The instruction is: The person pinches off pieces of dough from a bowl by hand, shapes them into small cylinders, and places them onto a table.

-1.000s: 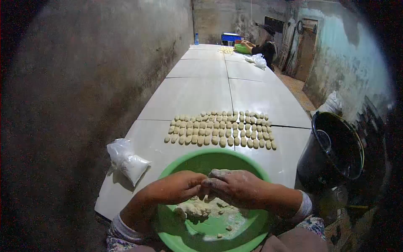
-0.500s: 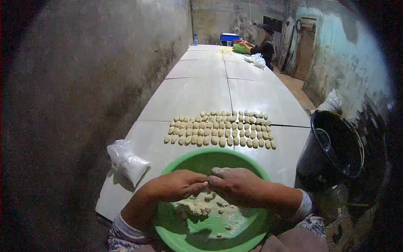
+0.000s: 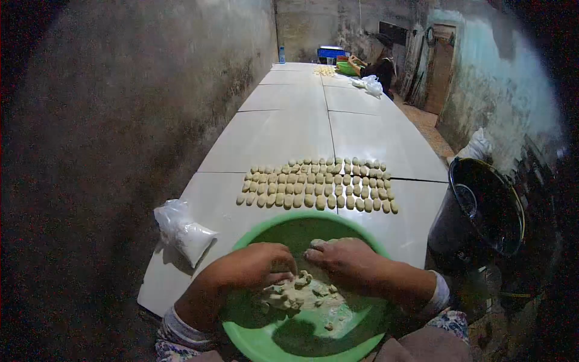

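Note:
A wide green basin (image 3: 244, 238) stands at the near end of the table, holding crumbly, floury dough (image 3: 295, 297) in loose lumps. My left hand (image 3: 262, 265) reaches over its left side, fingers curled down and thumb close to the lumps. Whatever those fingers hold, if anything, is hidden. Over the right side, my right hand (image 3: 344, 258) is closed with fingers bent inward. Pale flour or dough shows at its fingertips, but I cannot make out what lies inside. Just beyond the rim, small oval dough pieces (image 3: 309, 187) lie in several rows.
A clear bag of white powder (image 3: 187, 234) sits left of the basin. On the right stands a black bucket (image 3: 449, 226). Toward the far end of the white table (image 3: 289, 133), a person (image 3: 380, 69) works at another green basin (image 3: 346, 68). A wall runs along the left.
My hands, which met above the dough, have moved apart. The left has curled its fingers downward and the right has shifted slightly right. The dough lumps below are more exposed.

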`<action>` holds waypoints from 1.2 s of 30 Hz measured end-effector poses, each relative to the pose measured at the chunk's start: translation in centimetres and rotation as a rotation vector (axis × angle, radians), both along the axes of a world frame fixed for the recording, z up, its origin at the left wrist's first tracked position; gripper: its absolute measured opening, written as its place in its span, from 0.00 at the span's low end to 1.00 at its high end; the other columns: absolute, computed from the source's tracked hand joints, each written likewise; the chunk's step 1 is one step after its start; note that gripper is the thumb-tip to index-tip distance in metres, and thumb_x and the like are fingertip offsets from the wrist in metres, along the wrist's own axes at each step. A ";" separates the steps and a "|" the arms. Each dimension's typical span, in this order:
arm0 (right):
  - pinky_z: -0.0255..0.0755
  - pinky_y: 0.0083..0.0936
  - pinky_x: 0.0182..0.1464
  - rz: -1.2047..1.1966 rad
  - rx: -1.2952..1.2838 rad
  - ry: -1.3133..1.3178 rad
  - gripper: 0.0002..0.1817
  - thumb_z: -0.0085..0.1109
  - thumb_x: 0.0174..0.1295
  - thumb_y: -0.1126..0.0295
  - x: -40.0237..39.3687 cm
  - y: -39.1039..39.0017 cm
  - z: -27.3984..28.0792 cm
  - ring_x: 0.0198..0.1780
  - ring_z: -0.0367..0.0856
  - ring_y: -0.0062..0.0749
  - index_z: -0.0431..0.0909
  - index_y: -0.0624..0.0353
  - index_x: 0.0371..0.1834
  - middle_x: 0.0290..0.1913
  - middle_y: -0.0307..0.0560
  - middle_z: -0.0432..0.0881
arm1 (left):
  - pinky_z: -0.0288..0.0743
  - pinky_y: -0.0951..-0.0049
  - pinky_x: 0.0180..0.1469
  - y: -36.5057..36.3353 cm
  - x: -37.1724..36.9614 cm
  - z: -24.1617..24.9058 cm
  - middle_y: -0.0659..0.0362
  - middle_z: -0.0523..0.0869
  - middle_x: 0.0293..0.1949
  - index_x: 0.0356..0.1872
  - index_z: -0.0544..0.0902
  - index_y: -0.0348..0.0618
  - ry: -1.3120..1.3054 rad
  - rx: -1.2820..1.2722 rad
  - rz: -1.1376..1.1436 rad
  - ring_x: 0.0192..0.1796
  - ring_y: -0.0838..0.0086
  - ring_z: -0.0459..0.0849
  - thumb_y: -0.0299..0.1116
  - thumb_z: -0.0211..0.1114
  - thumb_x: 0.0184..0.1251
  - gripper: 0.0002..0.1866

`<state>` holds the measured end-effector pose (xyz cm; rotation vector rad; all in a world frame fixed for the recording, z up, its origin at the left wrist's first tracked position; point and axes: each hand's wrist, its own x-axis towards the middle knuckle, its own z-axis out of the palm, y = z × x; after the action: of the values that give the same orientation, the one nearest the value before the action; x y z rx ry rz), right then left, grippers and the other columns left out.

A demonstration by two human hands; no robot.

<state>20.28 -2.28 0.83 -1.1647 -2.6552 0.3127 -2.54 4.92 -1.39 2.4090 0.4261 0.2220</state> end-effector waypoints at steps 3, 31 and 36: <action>0.75 0.46 0.46 -0.013 -0.024 -0.124 0.13 0.47 0.63 0.70 -0.4 -0.2 1.8 0.45 0.79 0.57 0.69 0.64 0.48 0.43 0.61 0.77 | 0.74 0.60 0.49 1.0 -0.1 -1.1 0.46 0.82 0.42 0.43 0.83 0.40 0.094 0.033 -0.038 0.45 0.54 0.82 0.33 0.61 0.63 0.11; 0.75 0.46 0.47 0.103 0.020 0.242 0.19 0.53 0.55 0.75 0.2 0.3 0.8 0.46 0.77 0.60 0.69 0.62 0.52 0.46 0.61 0.74 | 0.74 0.61 0.48 -0.6 0.5 1.1 0.47 0.83 0.40 0.42 0.82 0.39 0.095 0.011 0.166 0.44 0.55 0.81 0.41 0.60 0.68 0.15; 0.75 0.45 0.46 -0.095 -0.004 0.326 0.22 0.55 0.54 0.74 -0.7 -0.1 1.2 0.48 0.78 0.57 0.68 0.62 0.55 0.50 0.61 0.74 | 0.74 0.62 0.47 -0.7 0.7 1.7 0.48 0.83 0.40 0.42 0.81 0.38 0.003 -0.068 0.141 0.44 0.57 0.82 0.40 0.59 0.69 0.14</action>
<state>19.54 -2.35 2.01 -1.1282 -2.3128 0.4491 -1.84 4.23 0.31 2.3156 0.5960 0.2619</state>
